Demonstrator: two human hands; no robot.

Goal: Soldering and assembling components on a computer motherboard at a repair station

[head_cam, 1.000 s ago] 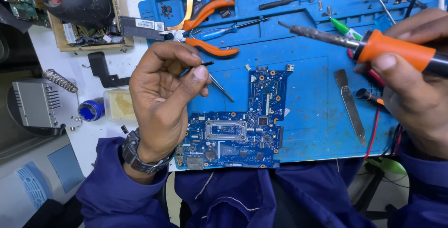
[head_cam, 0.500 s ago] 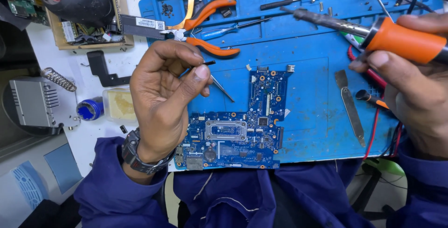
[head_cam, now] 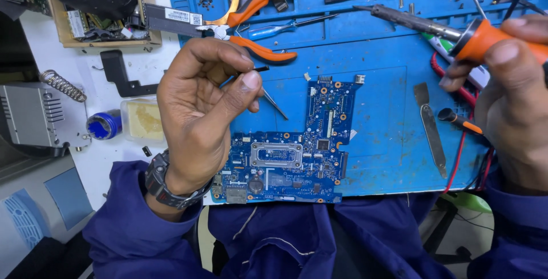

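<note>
The left hand (head_cam: 202,113) pinched slim metal tweezers (head_cam: 273,101) above the blue L-shaped circuit board (head_cam: 297,156) on the blue mat (head_cam: 382,142), while the right hand (head_cam: 514,96) gripped an orange-handled soldering iron (head_cam: 434,25), whose hot tip could likely scorch nearby cables.

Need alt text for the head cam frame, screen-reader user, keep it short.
Seen from above, a person's left hand pinches fine tweezers over a blue circuit board lying on a blue work mat, while the right hand holds an orange-handled soldering iron raised above the mat. Orange-handled pliers, a metal spudger and a sponge tray lie nearby.
</note>
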